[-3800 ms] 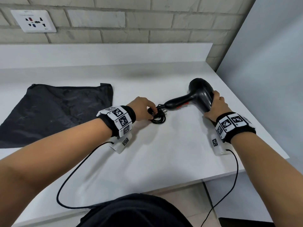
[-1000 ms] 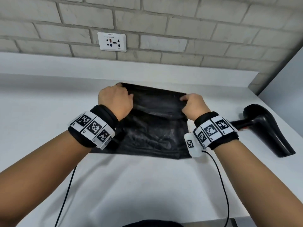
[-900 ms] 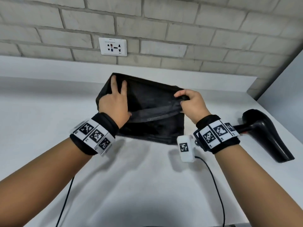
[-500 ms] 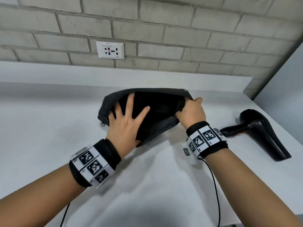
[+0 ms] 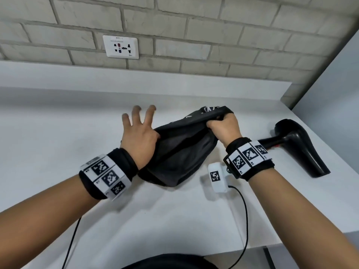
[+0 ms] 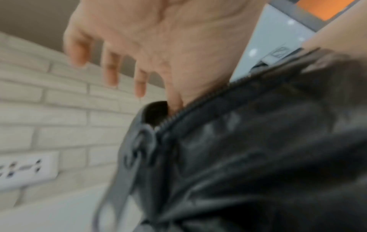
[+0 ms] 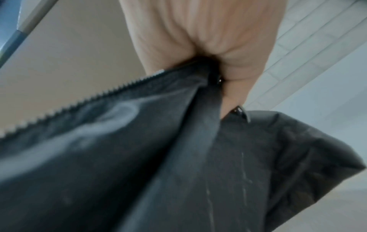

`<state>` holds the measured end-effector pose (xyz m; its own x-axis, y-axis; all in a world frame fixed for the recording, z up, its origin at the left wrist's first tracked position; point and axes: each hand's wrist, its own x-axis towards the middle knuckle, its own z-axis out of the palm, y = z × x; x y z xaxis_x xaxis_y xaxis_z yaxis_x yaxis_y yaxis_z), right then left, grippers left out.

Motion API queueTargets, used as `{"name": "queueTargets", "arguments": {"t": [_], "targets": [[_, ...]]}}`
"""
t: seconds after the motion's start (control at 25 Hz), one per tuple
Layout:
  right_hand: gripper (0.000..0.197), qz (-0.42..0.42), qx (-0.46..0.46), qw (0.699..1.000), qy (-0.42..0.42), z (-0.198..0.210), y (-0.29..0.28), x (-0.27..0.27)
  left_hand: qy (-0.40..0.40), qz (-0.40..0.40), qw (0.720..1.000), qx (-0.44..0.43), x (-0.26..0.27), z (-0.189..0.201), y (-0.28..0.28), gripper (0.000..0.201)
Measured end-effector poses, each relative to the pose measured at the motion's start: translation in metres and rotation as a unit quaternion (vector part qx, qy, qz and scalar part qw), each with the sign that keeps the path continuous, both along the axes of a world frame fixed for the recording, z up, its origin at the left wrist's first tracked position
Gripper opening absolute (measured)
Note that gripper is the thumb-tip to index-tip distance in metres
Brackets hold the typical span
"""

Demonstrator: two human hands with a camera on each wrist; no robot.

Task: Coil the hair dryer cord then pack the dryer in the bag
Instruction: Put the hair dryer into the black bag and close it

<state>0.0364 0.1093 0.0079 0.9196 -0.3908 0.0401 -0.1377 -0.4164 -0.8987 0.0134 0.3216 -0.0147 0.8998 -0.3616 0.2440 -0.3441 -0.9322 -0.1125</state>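
Observation:
The black zip bag (image 5: pixel 180 152) hangs a little above the white counter (image 5: pixel 58 133), its mouth pulled wide. My right hand (image 5: pixel 223 127) grips the right end of the bag's rim in a fist; in the right wrist view that hand (image 7: pixel 198 31) bunches the fabric beside the zipper teeth (image 7: pixel 79 103). My left hand (image 5: pixel 138 129) is at the mouth's left end with fingers spread straight, and its thumb dips into the opening (image 6: pixel 157 111). The black hair dryer (image 5: pixel 299 144) lies on the counter to the right of my right wrist. Its cord is hidden.
A wall socket (image 5: pixel 120 47) sits in the brick wall above a raised ledge (image 5: pixel 155 84). The counter ends close to the dryer on the right, beside a grey panel (image 5: pixel 340 84). Thin black cables (image 5: pixel 244 220) trail from both wrist cameras toward me.
Both hands left the dryer and cord, then lifted the bag off the counter and opened its mouth. My left hand has slid from inside the opening to its left end.

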Motion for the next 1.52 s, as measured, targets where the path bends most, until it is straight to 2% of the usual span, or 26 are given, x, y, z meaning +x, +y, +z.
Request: {"name": "queueTargets", "arguments": {"t": [0.08, 0.12, 0.16, 0.24, 0.32, 0.44, 0.52, 0.6, 0.72, 0.8, 0.88, 0.96, 1.04, 1.12, 1.16, 1.24, 1.32, 1.36, 1.44, 1.52], "targets": [[0.017, 0.040, -0.027, 0.999, -0.001, -0.004, -0.005, -0.001, 0.120, 0.051, 0.990, -0.048, 0.017, -0.005, 0.006, 0.043], [0.021, 0.068, -0.051, 0.996, -0.004, -0.005, -0.006, -0.003, 0.183, 0.063, 0.977, -0.093, 0.024, -0.002, 0.011, 0.050], [0.028, 0.095, -0.094, 0.991, -0.004, -0.005, -0.007, -0.006, 0.195, 0.076, 0.965, -0.156, 0.030, 0.003, 0.014, 0.054], [0.047, 0.117, -0.230, 0.966, 0.025, -0.006, -0.007, -0.010, 0.113, 0.108, 0.955, -0.254, 0.036, 0.012, 0.016, 0.053], [0.051, 0.089, -0.341, 0.932, 0.089, -0.006, -0.002, -0.014, 0.053, 0.121, 0.951, -0.280, 0.034, 0.019, 0.013, 0.051], [0.057, 0.062, -0.369, 0.919, 0.127, -0.004, 0.002, -0.013, 0.075, 0.043, 0.972, -0.220, 0.023, 0.017, 0.012, 0.057], [0.064, 0.064, -0.365, 0.919, 0.136, -0.003, -0.004, -0.011, 0.124, 0.006, 0.985, -0.118, 0.018, 0.015, 0.016, 0.047], [0.065, 0.078, -0.394, 0.903, 0.153, -0.003, -0.007, -0.012, 0.166, 0.069, 0.984, -0.008, 0.020, 0.012, 0.020, 0.043], [0.062, 0.101, -0.459, 0.865, 0.176, -0.007, -0.002, -0.014, 0.155, 0.178, 0.972, -0.005, 0.027, 0.017, 0.023, 0.042], [0.060, 0.128, -0.429, 0.881, 0.152, -0.014, -0.003, -0.013, 0.147, 0.193, 0.969, -0.041, 0.033, 0.017, 0.028, 0.042], [0.058, 0.139, -0.324, 0.932, 0.083, -0.014, -0.005, -0.014, 0.156, 0.158, 0.971, -0.094, 0.038, 0.014, 0.033, 0.044], [0.052, 0.105, -0.225, 0.968, 0.032, -0.011, -0.004, -0.014, 0.168, 0.106, 0.965, -0.173, 0.039, 0.010, 0.034, 0.046], [0.042, 0.064, -0.174, 0.983, 0.012, -0.009, -0.003, -0.015, 0.154, 0.087, 0.952, -0.252, 0.037, 0.008, 0.032, 0.042], [0.032, 0.057, -0.172, 0.983, 0.002, -0.011, -0.003, -0.014, 0.126, 0.085, 0.951, -0.270, 0.033, 0.008, 0.030, 0.042], [0.031, 0.068, -0.210, 0.975, 0.011, -0.013, -0.004, -0.013, 0.134, 0.089, 0.957, -0.240, 0.033, 0.008, 0.030, 0.051], [0.041, 0.091, -0.336, 0.934, 0.078, -0.016, -0.006, -0.013, 0.179, 0.123, 0.966, -0.139, 0.032, 0.009, 0.032, 0.067], [0.041, 0.076, -0.425, 0.893, 0.126, -0.016, -0.005, -0.013, 0.203, 0.139, 0.966, -0.076, 0.031, 0.010, 0.032, 0.064], [0.039, 0.073, -0.441, 0.885, 0.133, -0.016, -0.005, -0.013, 0.213, 0.136, 0.965, -0.065, 0.031, 0.009, 0.031, 0.064], [0.042, 0.102, -0.420, 0.889, 0.151, -0.021, -0.011, -0.012, 0.252, 0.125, 0.957, -0.071, 0.031, 0.004, 0.029, 0.075], [0.047, 0.161, -0.329, 0.917, 0.160, -0.024, -0.024, -0.010, 0.274, 0.117, 0.950, -0.100, 0.033, 0.002, 0.026, 0.086]]}}
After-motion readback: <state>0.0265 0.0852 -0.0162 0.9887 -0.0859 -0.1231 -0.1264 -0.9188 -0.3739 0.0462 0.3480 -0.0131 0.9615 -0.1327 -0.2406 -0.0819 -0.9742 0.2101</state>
